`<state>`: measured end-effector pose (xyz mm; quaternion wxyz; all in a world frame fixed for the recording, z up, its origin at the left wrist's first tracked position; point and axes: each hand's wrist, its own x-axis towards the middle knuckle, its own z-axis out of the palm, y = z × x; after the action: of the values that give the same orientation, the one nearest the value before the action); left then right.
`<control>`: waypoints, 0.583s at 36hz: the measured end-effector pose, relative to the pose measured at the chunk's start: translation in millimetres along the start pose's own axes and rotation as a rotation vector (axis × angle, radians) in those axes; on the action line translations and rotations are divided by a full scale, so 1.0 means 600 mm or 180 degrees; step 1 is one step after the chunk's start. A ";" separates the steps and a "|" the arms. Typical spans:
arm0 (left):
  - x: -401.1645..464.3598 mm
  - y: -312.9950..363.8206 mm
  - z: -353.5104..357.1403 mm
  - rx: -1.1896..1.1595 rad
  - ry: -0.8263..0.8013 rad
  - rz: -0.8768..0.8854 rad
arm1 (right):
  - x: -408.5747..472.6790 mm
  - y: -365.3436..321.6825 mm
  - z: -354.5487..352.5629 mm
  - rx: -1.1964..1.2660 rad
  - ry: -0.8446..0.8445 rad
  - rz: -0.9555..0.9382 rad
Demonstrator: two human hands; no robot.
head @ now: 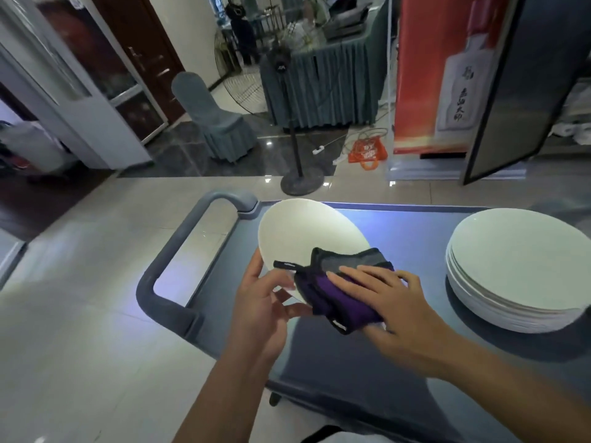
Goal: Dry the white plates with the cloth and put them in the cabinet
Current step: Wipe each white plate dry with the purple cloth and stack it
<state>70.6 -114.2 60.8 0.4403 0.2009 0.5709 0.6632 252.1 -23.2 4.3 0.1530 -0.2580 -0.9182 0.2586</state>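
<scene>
A white plate (303, 231) is held tilted above the grey cart (399, 238). My left hand (262, 302) grips its near left rim, thumb on the face and fingers behind. A folded purple and grey cloth (335, 292) lies on the plate's lower part. My right hand (387, 295) presses on the cloth with straight fingers, and its thumb is hidden under the cloth's edge. A stack of several white plates (518, 266) sits on the cart at the right.
The cart's handle (179, 251) sticks out to the left over a pale tiled floor. Beyond it stand a fan on a round base (300, 183), a covered chair (217, 123), a draped table (319, 87) and a dark open cabinet door (511, 91) at the right.
</scene>
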 end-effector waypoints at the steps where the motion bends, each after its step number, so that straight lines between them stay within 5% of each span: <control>1: 0.002 -0.002 0.001 0.0028 0.0031 0.0003 | -0.005 0.000 -0.010 0.0212 -0.0172 -0.0022; 4: 0.011 -0.012 0.000 0.0093 0.0138 0.0054 | -0.009 0.008 -0.047 0.1190 -0.0644 0.0270; 7: 0.012 -0.027 0.003 0.0102 0.0200 0.0157 | -0.005 0.023 -0.099 0.2661 -0.0754 0.1281; 12: -0.004 -0.038 0.004 0.0095 0.0174 0.0232 | 0.014 0.051 -0.151 0.3864 0.0312 0.2584; 16: -0.025 -0.041 0.014 0.0017 0.0029 0.0244 | 0.058 0.041 -0.167 0.3336 0.1037 0.2174; 21: -0.050 -0.036 0.039 0.0001 -0.0307 0.0220 | 0.100 -0.020 -0.132 0.1348 0.1023 0.0826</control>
<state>112.2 -126.2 53.7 0.4442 0.2523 0.5418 0.6674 230.9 32.8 84.6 0.3125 -0.3732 -0.7672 0.4177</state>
